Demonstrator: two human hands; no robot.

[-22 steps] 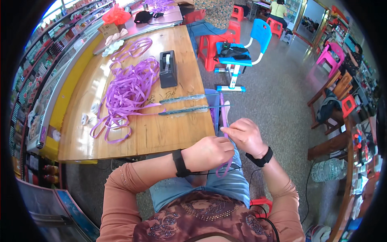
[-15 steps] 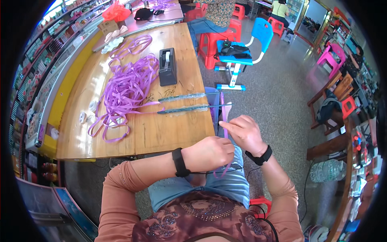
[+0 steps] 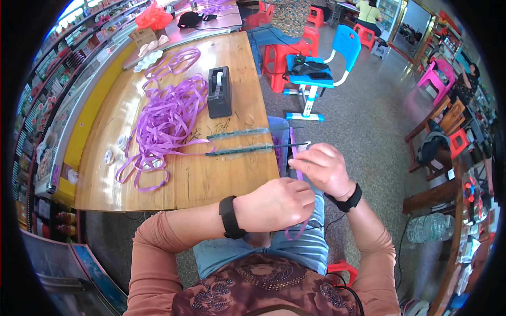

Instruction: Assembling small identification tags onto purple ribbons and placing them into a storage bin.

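Note:
Purple ribbon (image 3: 293,138) runs from the tips of two dark thin rods down to my hands. The rods, a nearer one (image 3: 242,151) and a farther one (image 3: 242,133), are fixed to the table with clear tape and stick out past its right edge. My left hand (image 3: 276,204) is closed on the ribbon, and a loop of it hangs below my fingers. Just right of it, my right hand (image 3: 322,166) pinches the ribbon near the nearer rod's tip; its fingertips are partly hidden. A small white piece (image 3: 307,144) shows at that rod tip.
A heap of purple ribbon (image 3: 166,118) lies on the wooden table (image 3: 226,181), beside a black tape dispenser (image 3: 219,92). A bluish bin (image 3: 279,126) stands beyond the table edge. Blue chair (image 3: 345,47) and red stools (image 3: 276,60) stand ahead; other people sit farther off.
Both hands have shifted slightly right, still on the ribbon. My right fingers have turned a little, and the white piece now sits at the nearer rod's tip.

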